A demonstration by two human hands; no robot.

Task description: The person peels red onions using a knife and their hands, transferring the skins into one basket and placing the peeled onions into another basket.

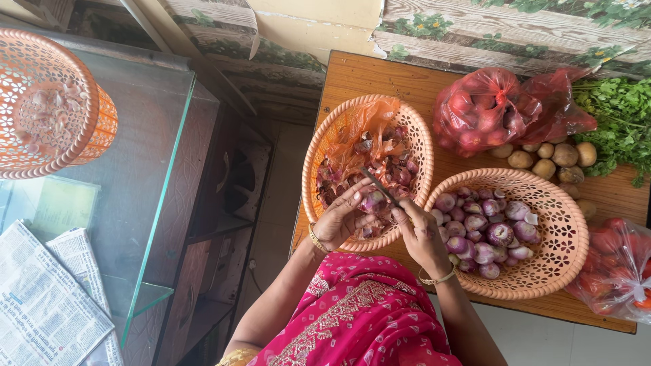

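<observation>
My left hand (pixel 342 220) grips a small purple onion (pixel 373 200) over the orange plastic basket (pixel 325 146) that holds unpeeled onions, loose skins and a crumpled orange bag. My right hand (pixel 419 234) holds a knife (pixel 378 186) whose dark blade rests against that onion. Both wrists wear gold bangles. A second orange basket (pixel 566 257) sits just right of my right hand, filled with several peeled purple onions (pixel 483 234).
On the wooden table (pixel 380 78) lie red bags of tomatoes (pixel 485 112), small potatoes (pixel 549 159), green herbs (pixel 620 112) and another red bag (pixel 617 271). At left stand a glass-topped table (pixel 142 176), an orange basket (pixel 47 105) and newspapers (pixel 47 298).
</observation>
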